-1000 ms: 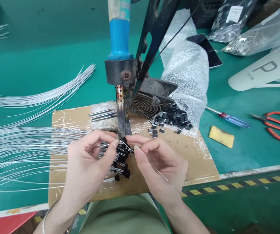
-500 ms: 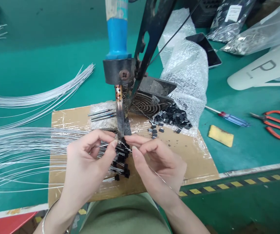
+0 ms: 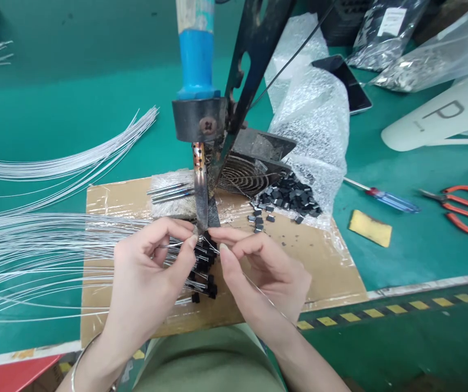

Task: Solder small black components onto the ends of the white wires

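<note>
A blue-handled soldering iron hangs tip down from a black metal bracket. Right under its tip, my left hand pinches a thin wire between thumb and forefinger; the wire's end is too small to make out. My right hand, also closed in a pinch, holds a strand of solder wire that crosses the palm and reaches toward the tip. Below and between the hands lie several white wires ending in small black connectors, partly covered by my fingers.
Cardboard covers the work spot. Behind it stand a fan with a round grille and loose black housings by bubble wrap. Rightward lie a screwdriver, yellow sponge and red-handled scissors. Another wire bundle lies left.
Both hands stay almost where they were under the iron's tip. The solder strand between the right fingers and the tip has shifted slightly.
</note>
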Action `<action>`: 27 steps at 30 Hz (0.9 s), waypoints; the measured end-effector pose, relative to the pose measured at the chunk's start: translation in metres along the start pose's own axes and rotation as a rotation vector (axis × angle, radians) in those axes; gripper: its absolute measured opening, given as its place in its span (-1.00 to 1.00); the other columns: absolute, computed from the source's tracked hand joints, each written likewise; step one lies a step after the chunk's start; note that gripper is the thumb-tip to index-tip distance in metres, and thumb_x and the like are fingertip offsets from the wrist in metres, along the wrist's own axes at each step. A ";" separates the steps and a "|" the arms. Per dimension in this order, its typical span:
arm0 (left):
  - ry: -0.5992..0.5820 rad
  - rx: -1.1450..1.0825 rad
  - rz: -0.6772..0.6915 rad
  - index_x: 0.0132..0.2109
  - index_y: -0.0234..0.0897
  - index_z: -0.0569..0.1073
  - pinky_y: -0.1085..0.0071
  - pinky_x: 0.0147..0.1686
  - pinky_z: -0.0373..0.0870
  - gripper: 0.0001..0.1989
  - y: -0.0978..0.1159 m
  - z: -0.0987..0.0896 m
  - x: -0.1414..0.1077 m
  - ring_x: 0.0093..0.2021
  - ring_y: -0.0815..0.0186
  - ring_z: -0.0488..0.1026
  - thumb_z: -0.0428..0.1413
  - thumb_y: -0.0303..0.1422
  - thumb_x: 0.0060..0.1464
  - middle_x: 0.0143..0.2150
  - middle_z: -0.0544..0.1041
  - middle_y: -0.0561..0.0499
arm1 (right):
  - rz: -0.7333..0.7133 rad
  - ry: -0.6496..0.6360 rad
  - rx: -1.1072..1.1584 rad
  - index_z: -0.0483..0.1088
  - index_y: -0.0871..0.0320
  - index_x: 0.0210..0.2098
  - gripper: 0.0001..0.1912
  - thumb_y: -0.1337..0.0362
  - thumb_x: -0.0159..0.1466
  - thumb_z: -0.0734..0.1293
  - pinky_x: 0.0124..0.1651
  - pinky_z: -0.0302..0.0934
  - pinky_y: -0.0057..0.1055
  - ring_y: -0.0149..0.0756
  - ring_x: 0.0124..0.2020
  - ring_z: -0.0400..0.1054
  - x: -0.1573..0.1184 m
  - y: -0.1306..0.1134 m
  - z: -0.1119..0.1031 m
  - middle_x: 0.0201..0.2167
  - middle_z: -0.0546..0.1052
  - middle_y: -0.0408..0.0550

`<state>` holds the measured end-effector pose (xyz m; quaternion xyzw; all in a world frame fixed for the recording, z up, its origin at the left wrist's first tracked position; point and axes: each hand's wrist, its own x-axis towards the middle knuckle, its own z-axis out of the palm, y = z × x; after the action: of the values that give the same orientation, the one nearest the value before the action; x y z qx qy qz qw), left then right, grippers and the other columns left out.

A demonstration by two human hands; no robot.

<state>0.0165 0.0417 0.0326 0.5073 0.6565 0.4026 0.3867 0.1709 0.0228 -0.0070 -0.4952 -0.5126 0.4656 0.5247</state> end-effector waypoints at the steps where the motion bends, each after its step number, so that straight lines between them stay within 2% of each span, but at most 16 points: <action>1: 0.003 0.002 0.000 -0.40 -0.20 0.59 0.59 -0.40 0.49 -0.85 0.000 0.000 0.000 -0.38 0.40 0.58 0.25 -0.55 0.06 -0.34 0.68 0.08 | -0.004 0.002 0.000 0.45 0.06 -0.32 -0.81 0.43 0.39 0.43 0.07 0.56 -0.24 -0.16 -0.04 0.69 0.000 0.000 0.000 -0.02 0.75 0.02; 20: -0.003 -0.005 0.019 -0.39 -0.21 0.58 0.68 -0.39 0.47 -0.83 0.001 0.000 0.000 -0.34 0.45 0.60 0.25 -0.57 0.07 -0.34 0.69 0.12 | -0.030 0.004 -0.007 0.46 0.06 -0.31 -0.80 0.46 0.38 0.43 0.10 0.55 -0.26 -0.18 -0.02 0.69 -0.001 0.000 0.000 -0.02 0.75 0.00; 27: -0.009 0.003 0.034 -0.39 -0.21 0.58 0.72 -0.45 0.41 -0.82 -0.001 0.000 0.000 -0.39 0.51 0.57 0.23 -0.58 0.09 -0.35 0.68 0.15 | -0.036 0.009 0.014 0.47 0.07 -0.30 -0.80 0.48 0.37 0.45 0.07 0.54 -0.35 -0.25 -0.03 0.68 -0.001 0.002 0.002 -0.03 0.74 -0.05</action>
<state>0.0162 0.0413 0.0313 0.5207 0.6466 0.4060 0.3820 0.1688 0.0218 -0.0089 -0.4843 -0.5159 0.4571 0.5388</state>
